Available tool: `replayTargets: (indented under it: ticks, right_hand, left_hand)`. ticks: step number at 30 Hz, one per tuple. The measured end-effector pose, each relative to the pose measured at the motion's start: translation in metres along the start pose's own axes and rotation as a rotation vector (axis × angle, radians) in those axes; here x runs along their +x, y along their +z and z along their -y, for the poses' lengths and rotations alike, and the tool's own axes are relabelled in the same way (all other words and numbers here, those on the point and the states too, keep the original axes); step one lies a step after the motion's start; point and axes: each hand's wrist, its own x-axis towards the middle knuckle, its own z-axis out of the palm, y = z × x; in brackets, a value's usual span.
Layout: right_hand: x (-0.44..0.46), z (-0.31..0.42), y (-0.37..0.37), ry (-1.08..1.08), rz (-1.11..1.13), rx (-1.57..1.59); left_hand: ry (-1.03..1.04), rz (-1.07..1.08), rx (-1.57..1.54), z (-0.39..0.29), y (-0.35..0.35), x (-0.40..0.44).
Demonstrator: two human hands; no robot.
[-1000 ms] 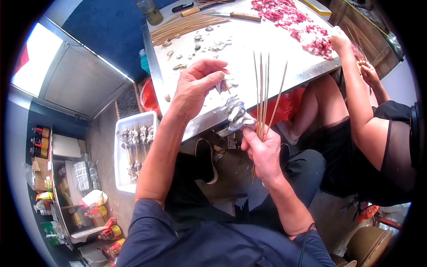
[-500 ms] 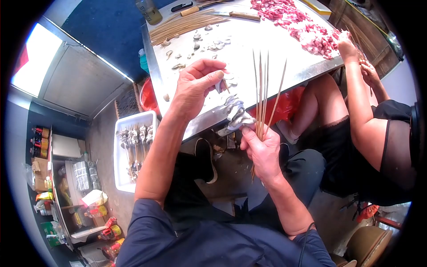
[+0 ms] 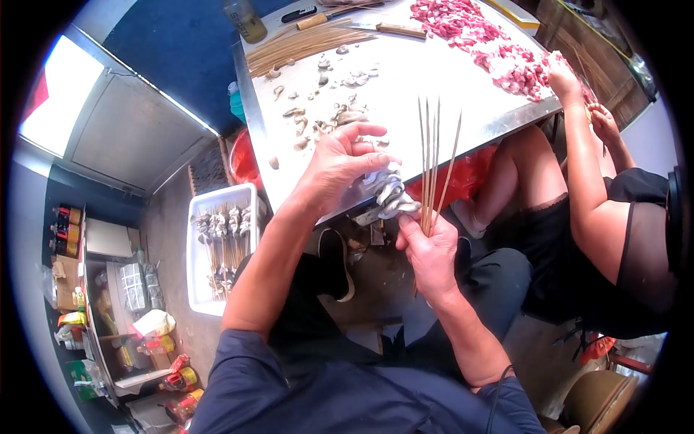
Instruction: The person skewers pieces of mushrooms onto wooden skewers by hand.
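My right hand (image 3: 432, 253) is closed around several thin wooden skewers (image 3: 428, 155), most of them bare and pointing up. One skewer in that grip carries a bunch of grey-white meat pieces (image 3: 392, 197), slanting toward the table. Close by the far end of this bunch is my left hand (image 3: 340, 165), its thumb and fingers apart and nothing visible between them. Loose grey-white and brownish pieces (image 3: 348, 114) lie scattered on the white table (image 3: 405, 79) beyond my left hand.
Bare skewers (image 3: 303, 45), a wooden-handled knife (image 3: 401, 30) and a jar (image 3: 244, 20) sit at the back. Red meat (image 3: 491, 54) is heaped near a co-worker's hands (image 3: 564, 76) on the right. A white tray (image 3: 194, 278) of loaded skewers stands lower left.
My left hand has moved slightly right and down, and its fingers have come apart from the meat piece they pinched at the skewer's tip. My right hand keeps its skewers.
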Motion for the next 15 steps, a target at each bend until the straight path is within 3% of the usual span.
replayTargets:
  ticks: [4, 6, 11, 15]
  right_hand:
    - [0.001, 0.009, 0.001, 0.006, -0.023, 0.006]
    - [0.002, 0.01, 0.001, 0.007, -0.028, 0.029]
    - [0.004, 0.006, 0.0, 0.019, -0.001, 0.025]
    - [0.004, 0.007, -0.002, 0.016, -0.002, 0.03]
  left_hand:
    - [0.089, -0.02, 0.078, -0.003, -0.014, 0.008]
    - [0.25, -0.182, 0.152, -0.006, -0.029, 0.016]
    - [0.32, -0.47, 0.598, -0.012, -0.07, 0.038]
    - [0.413, -0.293, 0.967, -0.006, -0.066, 0.056]
